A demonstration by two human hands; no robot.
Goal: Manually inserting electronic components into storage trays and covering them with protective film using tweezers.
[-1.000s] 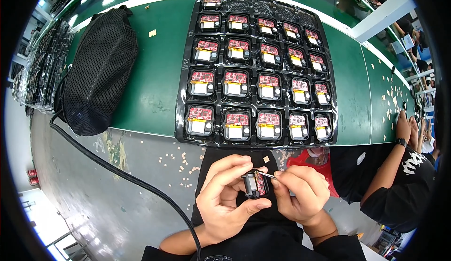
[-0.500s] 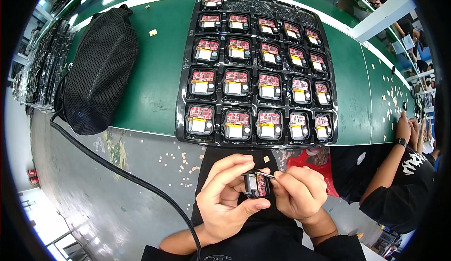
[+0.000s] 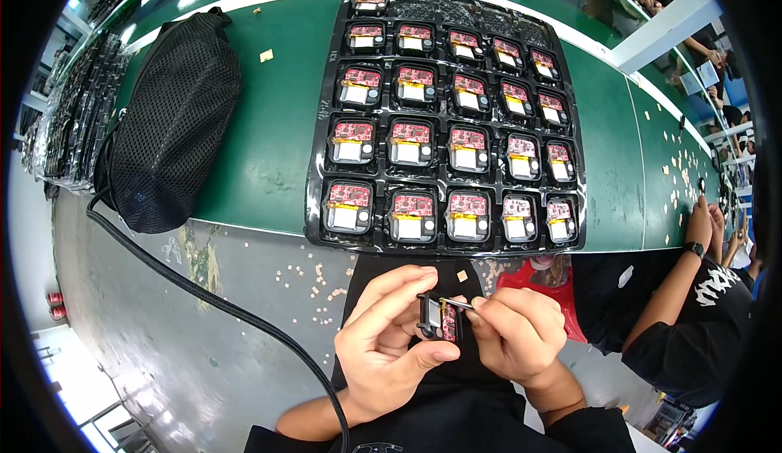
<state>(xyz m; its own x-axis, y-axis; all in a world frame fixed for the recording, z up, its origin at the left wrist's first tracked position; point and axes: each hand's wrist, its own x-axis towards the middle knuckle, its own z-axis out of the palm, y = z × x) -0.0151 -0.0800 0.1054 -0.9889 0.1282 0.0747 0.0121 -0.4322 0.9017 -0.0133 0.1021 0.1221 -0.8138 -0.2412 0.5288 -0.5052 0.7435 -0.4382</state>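
The left hand [image 3: 383, 347] is holding a small black case [image 3: 428, 319] between its thumb and curled fingers, above the person's dark lap and on the near side of the tray. The case is tilting on edge, its red circuit board [image 3: 449, 323] facing right. The right hand [image 3: 521, 335] is pinching a thin metal tool [image 3: 458, 303] between thumb and forefinger, the other fingers folding inward. The tool is pointing left at the far end of the case; whether its tip is touching the board is too small to tell. The left fingers are partly hiding the case's far left side.

Beyond the hands, a black plastic tray [image 3: 319, 168] is lying on the green bench [image 3: 273, 143], its near edge reaching the bench edge. It is carrying rows of similar cases [image 3: 349, 207] with red boards facing up. To the left, a black mesh bag [image 3: 175, 127] is resting on the bench, and farther left a pile of clear and black trays [image 3: 77, 119] is standing. A thick black cord [image 3: 244, 323] is running from near the bag toward the person, crossing in front of the left forearm [image 3: 314, 420]. Small tan squares [image 3: 318, 274] are dotting the grey floor [image 3: 163, 306]. On the right, a red plastic object [image 3: 570, 300] is showing beside the lap, and a co-worker's arm [image 3: 664, 294], wearing a black watch [image 3: 694, 248], is reaching to the bench. A white post [image 3: 668, 25] is blocking part of the far right background.
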